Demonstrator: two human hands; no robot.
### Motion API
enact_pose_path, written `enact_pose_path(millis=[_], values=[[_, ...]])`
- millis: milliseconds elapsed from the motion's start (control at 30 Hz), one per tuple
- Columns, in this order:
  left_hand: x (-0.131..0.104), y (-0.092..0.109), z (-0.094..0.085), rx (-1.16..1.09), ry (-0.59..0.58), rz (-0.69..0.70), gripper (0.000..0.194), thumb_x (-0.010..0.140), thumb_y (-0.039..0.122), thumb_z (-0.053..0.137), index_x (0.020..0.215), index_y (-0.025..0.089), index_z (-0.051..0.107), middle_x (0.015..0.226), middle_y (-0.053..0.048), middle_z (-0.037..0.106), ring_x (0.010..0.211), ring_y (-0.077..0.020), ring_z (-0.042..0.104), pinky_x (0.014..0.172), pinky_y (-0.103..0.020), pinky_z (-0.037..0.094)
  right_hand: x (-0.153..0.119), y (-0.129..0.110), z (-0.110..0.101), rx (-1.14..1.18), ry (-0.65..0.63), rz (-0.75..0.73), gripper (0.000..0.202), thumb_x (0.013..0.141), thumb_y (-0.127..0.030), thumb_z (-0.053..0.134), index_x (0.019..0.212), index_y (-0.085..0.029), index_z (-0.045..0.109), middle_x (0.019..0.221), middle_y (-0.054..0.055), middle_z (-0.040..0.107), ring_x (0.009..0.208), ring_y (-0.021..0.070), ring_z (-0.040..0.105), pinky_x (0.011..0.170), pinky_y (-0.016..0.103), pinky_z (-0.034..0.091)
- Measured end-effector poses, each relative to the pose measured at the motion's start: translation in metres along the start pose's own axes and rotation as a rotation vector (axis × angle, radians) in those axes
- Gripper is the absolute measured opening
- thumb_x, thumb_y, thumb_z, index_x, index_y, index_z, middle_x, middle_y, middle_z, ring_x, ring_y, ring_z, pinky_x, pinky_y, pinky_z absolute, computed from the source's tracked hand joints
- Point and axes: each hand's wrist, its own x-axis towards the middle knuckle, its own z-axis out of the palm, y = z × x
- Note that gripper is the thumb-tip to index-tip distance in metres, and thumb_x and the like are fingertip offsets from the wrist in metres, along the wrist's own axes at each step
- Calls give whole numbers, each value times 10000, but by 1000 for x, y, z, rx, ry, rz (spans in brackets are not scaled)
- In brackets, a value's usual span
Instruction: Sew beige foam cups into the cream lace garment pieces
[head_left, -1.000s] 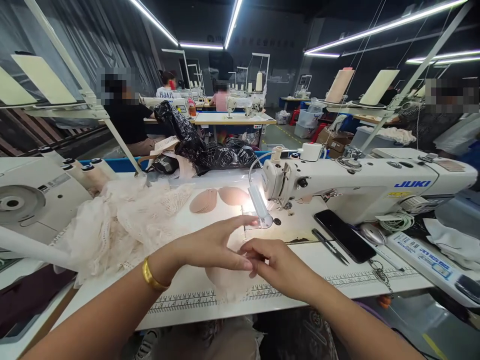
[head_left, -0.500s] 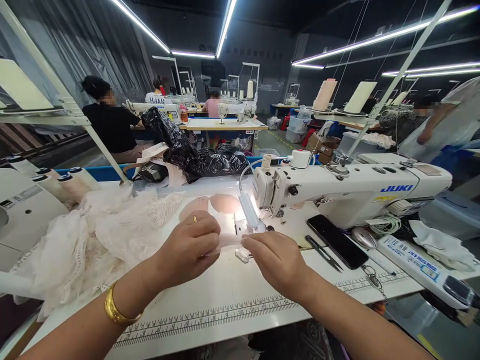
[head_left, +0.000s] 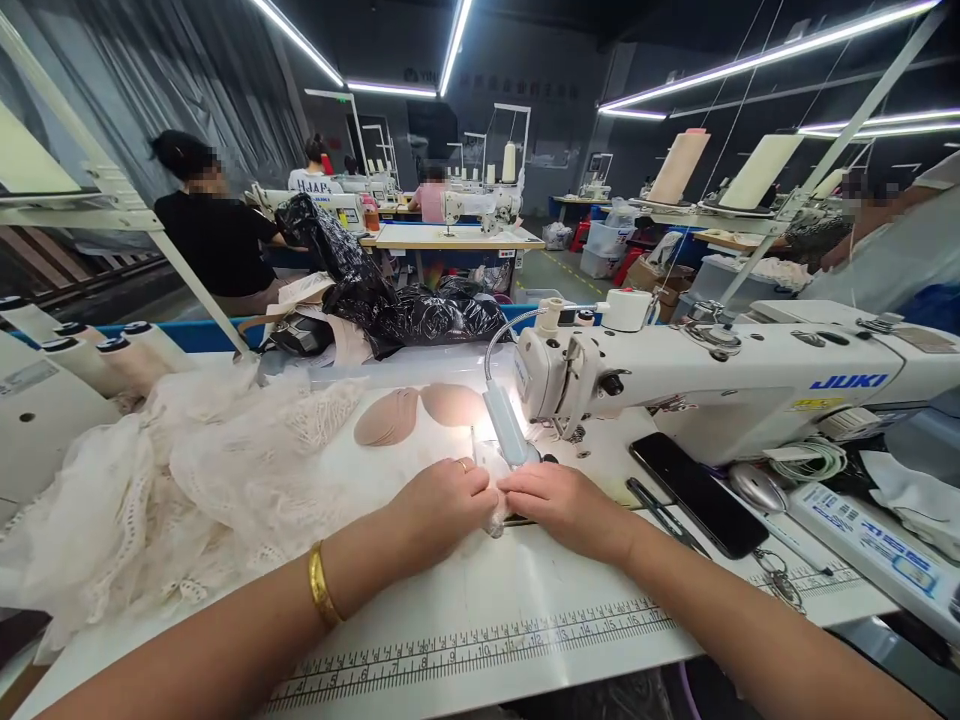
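My left hand (head_left: 448, 508) and my right hand (head_left: 564, 508) are close together in front of the sewing machine (head_left: 705, 355), at its needle end. The fingers of both are pinched on a small piece of sheer pale fabric (head_left: 493, 512), partly hidden by the fingertips. A lit lamp (head_left: 505, 426) on a bendable neck shines on the spot just behind it. Beyond my left hand, flat beige cup-shaped pieces (head_left: 386, 416) lie on the white table (head_left: 427, 600). Left of them is a heap of cream lace fabric (head_left: 195, 470).
Scissor-like snips (head_left: 660, 510), a black phone (head_left: 699, 494) and a white box (head_left: 870, 535) sit at the right. A black plastic bag (head_left: 435, 322) lies behind the table. Thread cones (head_left: 135, 350) stand at the left. Co-workers sit at machines farther back.
My left hand has moved right and slightly down to meet my right hand, so the fabric stretched between them is bunched up. The view has shifted a little.
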Motion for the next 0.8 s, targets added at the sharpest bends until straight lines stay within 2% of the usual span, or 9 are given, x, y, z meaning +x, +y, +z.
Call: enact_pose_path(millis=[100, 233, 367, 533, 800], values=[[3, -5, 13, -46, 13, -71, 263, 918, 82, 550, 681, 187, 505, 716, -17, 521, 610, -168, 414, 537, -309, 280, -8, 5, -5, 56, 85, 6, 302, 1019, -29, 495, 1153, -219, 687, 1152, 71, 750, 1043, 223, 621, 824, 333, 534], [3, -1, 19, -149, 122, -139, 342, 1037, 169, 469, 702, 174, 536, 785, -38, 564, 702, -174, 489, 613, -299, 403, -13, 7, -9, 68, 37, 54, 317, 997, -15, 507, 1136, -226, 699, 984, 48, 708, 897, 202, 569, 741, 306, 529], [4, 3, 19, -175, 126, -84, 334, 1052, 115, 420, 750, 160, 556, 810, -49, 602, 760, -184, 512, 732, -334, 480, -12, 6, -10, 92, -4, 74, 311, 1001, -28, 500, 1123, -224, 708, 927, 41, 673, 854, 196, 537, 705, 295, 499], [6, 2, 22, -134, 105, -82, 332, 1038, 91, 410, 745, 156, 551, 761, -37, 544, 687, -170, 424, 654, -321, 429, -12, 5, -12, 116, -45, 108, 303, 1004, -32, 511, 1120, -216, 722, 942, 47, 669, 875, 198, 532, 725, 298, 491], [7, 6, 24, -140, 142, -108, 304, 1035, 90, 423, 775, 150, 570, 759, -28, 513, 677, -168, 393, 643, -315, 391, -11, 5, -14, 138, -72, 123, 308, 1006, -41, 501, 1119, -221, 723, 959, 52, 679, 877, 201, 534, 728, 304, 490]])
